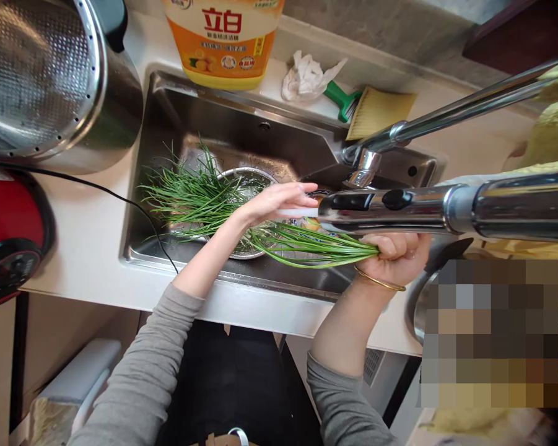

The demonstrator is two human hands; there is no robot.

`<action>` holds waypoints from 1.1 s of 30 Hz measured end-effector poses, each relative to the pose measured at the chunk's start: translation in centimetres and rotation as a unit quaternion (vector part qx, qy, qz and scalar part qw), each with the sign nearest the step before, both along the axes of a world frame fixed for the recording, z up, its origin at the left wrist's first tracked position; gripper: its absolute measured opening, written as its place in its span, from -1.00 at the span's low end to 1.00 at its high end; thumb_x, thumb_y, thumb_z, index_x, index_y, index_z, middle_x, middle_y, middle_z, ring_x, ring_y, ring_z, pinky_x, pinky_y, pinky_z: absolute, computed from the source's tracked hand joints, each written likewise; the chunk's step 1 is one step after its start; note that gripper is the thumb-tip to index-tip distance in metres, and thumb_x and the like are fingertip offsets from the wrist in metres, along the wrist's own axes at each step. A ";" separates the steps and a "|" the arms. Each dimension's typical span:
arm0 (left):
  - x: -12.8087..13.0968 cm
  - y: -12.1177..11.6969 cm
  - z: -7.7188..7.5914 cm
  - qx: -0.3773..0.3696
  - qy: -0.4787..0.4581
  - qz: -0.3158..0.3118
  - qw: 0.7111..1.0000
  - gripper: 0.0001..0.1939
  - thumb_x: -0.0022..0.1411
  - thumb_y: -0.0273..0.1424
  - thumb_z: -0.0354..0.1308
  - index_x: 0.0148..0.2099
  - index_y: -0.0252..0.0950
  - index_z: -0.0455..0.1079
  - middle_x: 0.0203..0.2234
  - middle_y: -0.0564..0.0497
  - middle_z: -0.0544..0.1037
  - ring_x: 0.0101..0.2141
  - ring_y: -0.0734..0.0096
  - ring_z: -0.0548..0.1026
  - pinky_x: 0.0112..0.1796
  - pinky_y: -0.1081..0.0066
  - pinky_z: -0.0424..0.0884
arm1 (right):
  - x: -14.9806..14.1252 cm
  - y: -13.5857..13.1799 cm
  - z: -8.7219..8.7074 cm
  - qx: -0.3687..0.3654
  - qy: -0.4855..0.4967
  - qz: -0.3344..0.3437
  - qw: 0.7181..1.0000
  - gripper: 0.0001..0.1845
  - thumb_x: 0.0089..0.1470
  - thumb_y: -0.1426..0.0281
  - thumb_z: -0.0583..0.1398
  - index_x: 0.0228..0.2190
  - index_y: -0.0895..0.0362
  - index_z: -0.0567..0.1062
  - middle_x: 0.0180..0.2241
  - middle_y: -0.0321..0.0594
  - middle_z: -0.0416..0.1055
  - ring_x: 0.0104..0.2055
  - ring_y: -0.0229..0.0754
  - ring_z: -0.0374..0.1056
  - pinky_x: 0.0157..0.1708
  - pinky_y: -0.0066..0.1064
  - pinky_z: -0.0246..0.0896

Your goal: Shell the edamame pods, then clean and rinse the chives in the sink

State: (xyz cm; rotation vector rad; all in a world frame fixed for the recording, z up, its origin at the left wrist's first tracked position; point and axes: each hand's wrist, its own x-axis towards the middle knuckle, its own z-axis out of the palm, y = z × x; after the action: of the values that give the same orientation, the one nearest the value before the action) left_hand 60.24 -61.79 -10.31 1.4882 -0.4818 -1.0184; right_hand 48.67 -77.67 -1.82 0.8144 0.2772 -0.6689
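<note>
My right hand [397, 255] is closed round one end of a bunch of green chives [192, 201]. The bunch stretches leftward across the sink [176, 102], its loose tips spread out at the left. My left hand [274, 201] has its fingers stretched out at the water stream by the mouth of the chrome faucet [381, 209], above the chives. Under the bunch stands a round metal bowl [260, 174] with water in it. The faucet head passes just over my right hand and hides part of its fingers.
Behind the sink stand a yellow dish soap bottle [223, 46], a crumpled white tissue [309, 77], a green-handled tool [341, 100] and a yellow sponge cloth [381, 108]. A steel pot [116, 118] and a red appliance [13, 223] with a black cable [97, 189] flank the left side.
</note>
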 end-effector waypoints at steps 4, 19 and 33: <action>0.5 1.7 -0.5 -0.012 0.026 -0.020 0.999 -0.59 0.33 -0.13 0.02 0.03 -0.24 0.50 -0.20 -0.01 0.61 -0.12 0.30 0.52 -0.03 0.33 0.40 | 0.4 0.9 -0.1 0.081 -0.031 -0.110 0.990 -0.63 0.08 0.68 0.04 -0.64 0.08 0.19 -0.74 -0.49 -0.10 -0.83 -0.47 -0.36 -0.92 -0.57 -0.72; 2.3 4.8 -0.6 0.013 0.000 -0.038 0.999 -0.65 -0.06 -0.24 0.33 -0.28 -0.41 0.53 -0.41 -0.01 0.58 -0.40 0.44 0.46 -0.28 0.42 0.35 | 1.5 -1.9 -3.3 -0.354 0.274 0.074 0.891 -0.46 0.21 0.32 -0.03 -0.70 0.10 -0.17 -0.79 -0.52 -0.40 -0.87 -0.46 -0.38 -0.89 -0.61 -0.49; -0.3 8.1 -2.6 0.227 -0.193 0.019 0.954 -0.60 0.08 -0.46 0.10 -0.01 -0.16 0.50 0.05 -0.07 0.52 0.15 0.11 0.33 0.25 -0.10 -0.14 | 0.7 -0.4 -2.5 -0.110 0.018 -0.046 0.993 -0.58 0.08 0.64 0.06 -0.66 0.07 0.04 -0.76 -0.52 -0.28 -0.86 -0.46 -0.38 -0.93 -0.65 -0.67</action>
State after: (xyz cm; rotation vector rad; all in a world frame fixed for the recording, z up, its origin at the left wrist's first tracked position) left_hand 59.90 -53.68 -12.95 2.1217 -0.5120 -0.8394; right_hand 49.35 -78.11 -4.29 0.6063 0.1950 -0.7871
